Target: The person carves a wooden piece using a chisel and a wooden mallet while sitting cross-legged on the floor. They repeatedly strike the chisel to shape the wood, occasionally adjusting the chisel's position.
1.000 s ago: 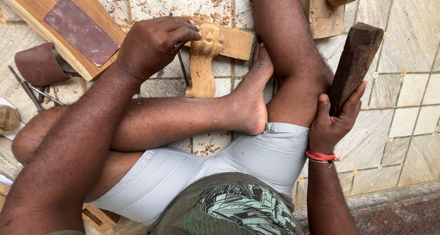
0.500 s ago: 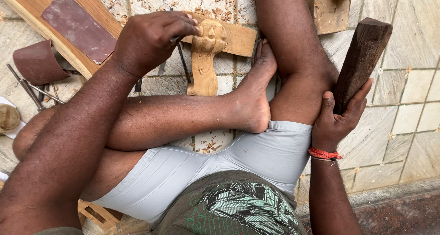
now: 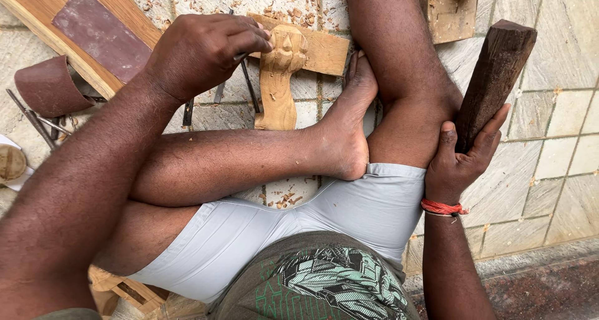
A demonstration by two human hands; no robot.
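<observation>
Carved wooden figure (image 3: 279,77): pale, rounded, lying on a flat plank (image 3: 324,48) over tiled floor. Left hand (image 3: 203,52) pinches a thin metal chisel (image 3: 240,57) against it. Right hand (image 3: 465,155), well apart, grips a dark, rough wooden mallet (image 3: 493,83).

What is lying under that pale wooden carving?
The carving rests on a flat wooden board, on tiled floor with wood chips. The left hand hides its top-left edge.

Soft, even daylight, bright overall, faint diffuse shadows under the legs, no glare on the tiled floor (image 3: 549,126), sharp centre, near left forearm slightly soft, mild wide-angle stretch at edges
</observation>
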